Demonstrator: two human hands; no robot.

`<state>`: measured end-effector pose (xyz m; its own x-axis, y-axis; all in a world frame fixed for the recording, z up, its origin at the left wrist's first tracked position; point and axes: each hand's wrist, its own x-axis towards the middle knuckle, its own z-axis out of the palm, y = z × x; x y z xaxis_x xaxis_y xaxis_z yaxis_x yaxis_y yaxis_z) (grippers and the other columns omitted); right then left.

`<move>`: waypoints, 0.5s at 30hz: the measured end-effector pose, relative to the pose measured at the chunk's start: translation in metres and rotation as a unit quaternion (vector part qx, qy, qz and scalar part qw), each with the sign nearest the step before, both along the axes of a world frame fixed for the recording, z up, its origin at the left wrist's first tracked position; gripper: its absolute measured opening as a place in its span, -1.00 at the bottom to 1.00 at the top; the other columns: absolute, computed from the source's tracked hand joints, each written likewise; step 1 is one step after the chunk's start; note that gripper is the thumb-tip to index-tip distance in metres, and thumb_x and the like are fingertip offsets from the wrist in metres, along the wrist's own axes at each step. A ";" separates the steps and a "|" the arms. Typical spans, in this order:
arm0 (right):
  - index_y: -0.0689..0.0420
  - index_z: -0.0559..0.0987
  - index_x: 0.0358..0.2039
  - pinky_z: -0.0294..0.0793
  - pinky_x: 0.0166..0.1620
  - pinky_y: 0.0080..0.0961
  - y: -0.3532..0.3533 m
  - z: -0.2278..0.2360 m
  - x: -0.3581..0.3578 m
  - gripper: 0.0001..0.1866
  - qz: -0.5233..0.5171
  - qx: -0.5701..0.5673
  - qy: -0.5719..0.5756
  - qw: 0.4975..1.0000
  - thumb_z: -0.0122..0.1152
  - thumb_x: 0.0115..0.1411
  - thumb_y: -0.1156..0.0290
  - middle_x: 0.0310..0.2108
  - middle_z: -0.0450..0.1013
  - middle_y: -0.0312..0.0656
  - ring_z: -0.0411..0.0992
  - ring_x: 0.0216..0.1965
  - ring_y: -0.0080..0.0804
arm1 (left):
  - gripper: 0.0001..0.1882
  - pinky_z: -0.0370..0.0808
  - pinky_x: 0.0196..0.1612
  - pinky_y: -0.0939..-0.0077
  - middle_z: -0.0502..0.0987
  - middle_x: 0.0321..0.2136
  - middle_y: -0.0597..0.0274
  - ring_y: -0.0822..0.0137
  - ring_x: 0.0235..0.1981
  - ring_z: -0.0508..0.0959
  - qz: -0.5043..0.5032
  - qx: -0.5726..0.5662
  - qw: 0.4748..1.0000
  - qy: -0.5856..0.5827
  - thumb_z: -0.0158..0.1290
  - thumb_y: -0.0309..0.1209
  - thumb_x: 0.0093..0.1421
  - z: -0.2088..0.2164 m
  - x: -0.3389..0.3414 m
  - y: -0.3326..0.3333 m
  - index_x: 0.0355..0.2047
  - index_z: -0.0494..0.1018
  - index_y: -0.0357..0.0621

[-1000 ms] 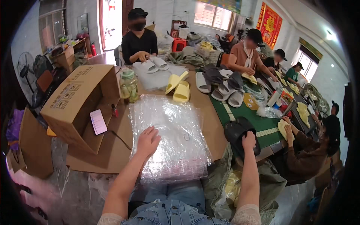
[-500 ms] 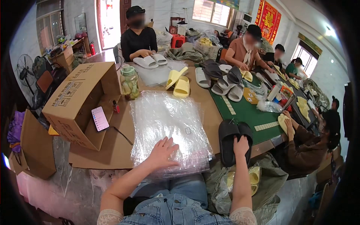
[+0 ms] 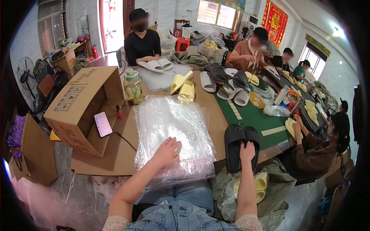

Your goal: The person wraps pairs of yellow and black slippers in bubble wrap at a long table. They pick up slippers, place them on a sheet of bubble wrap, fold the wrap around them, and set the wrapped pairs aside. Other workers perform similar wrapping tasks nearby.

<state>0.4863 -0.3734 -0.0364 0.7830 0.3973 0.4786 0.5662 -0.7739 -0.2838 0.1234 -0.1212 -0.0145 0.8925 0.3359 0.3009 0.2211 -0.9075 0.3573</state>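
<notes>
Black slippers (image 3: 233, 154): held over the counter's (image 3: 283, 146) near edge, fingers of the right hand (image 3: 247, 151) closed on the pair.
Clear bags (image 3: 169, 119): stacked leftward, beneath the left hand's (image 3: 167, 151) loosely spread, empty fingers.
Slipper handling: apparently mid-step, calling for steady grip.

Bright doorway (image 3: 113, 26) in pale marbled wall (image 3: 163, 12). Left of doorway: fan (image 3: 26, 70). Right of doorway: red stool (image 3: 182, 44), window (image 3: 216, 14), red banner (image 3: 276, 24), ceiling lamp (image 3: 336, 29). Nearer than doorway: grey floor (image 3: 79, 194).
</notes>
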 end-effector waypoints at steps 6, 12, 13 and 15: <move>0.31 0.53 -0.32 0.44 -0.18 -0.01 -0.012 -0.007 -0.017 -0.69 0.100 0.079 -0.038 0.991 0.23 0.27 0.26 -0.21 0.45 0.15 0.43 -0.20 0.19 | -0.48 0.26 0.38 0.14 0.39 0.20 -0.20 -0.14 0.28 0.34 -0.009 -0.075 0.997 -0.033 0.04 -0.44 0.16 0.008 -0.013 0.007 0.17 0.37 -0.24; 0.29 0.54 -0.32 0.46 -0.17 -0.05 -0.031 0.021 -0.076 -0.82 0.259 0.226 0.033 0.939 0.25 0.10 0.46 -0.25 0.47 0.12 0.44 -0.21 0.21 | -0.60 0.42 0.23 0.18 0.50 0.11 -0.11 -0.07 0.17 0.47 0.028 -0.087 0.992 -0.087 0.01 -0.40 0.29 -0.007 -0.015 0.016 0.13 0.42 -0.20; 0.28 0.54 -0.31 0.46 -0.17 -0.06 -0.034 0.027 -0.086 -0.82 0.286 0.232 0.042 0.929 0.26 0.06 0.49 -0.26 0.48 0.11 0.45 -0.21 0.21 | -0.61 0.44 0.21 0.18 0.52 0.09 -0.07 -0.06 0.14 0.49 0.034 -0.080 0.991 -0.098 0.01 -0.38 0.31 -0.006 -0.014 0.015 0.13 0.43 -0.18; 0.27 0.54 -0.32 0.46 -0.17 -0.05 -0.031 0.064 -0.127 -0.80 0.370 0.185 0.078 0.907 0.26 0.00 0.50 -0.28 0.48 0.09 0.44 -0.24 0.21 | -0.63 0.46 0.18 0.18 0.54 0.08 -0.04 -0.04 0.11 0.52 0.055 -0.082 0.991 -0.092 -0.02 -0.34 0.36 0.002 -0.016 0.010 0.13 0.45 -0.15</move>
<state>0.3590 -0.4046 0.0274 0.4366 0.6773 0.5922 0.8224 -0.0336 -0.5680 0.1078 -0.1114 -0.0125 0.7829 0.4854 0.3892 0.2322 -0.8084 0.5409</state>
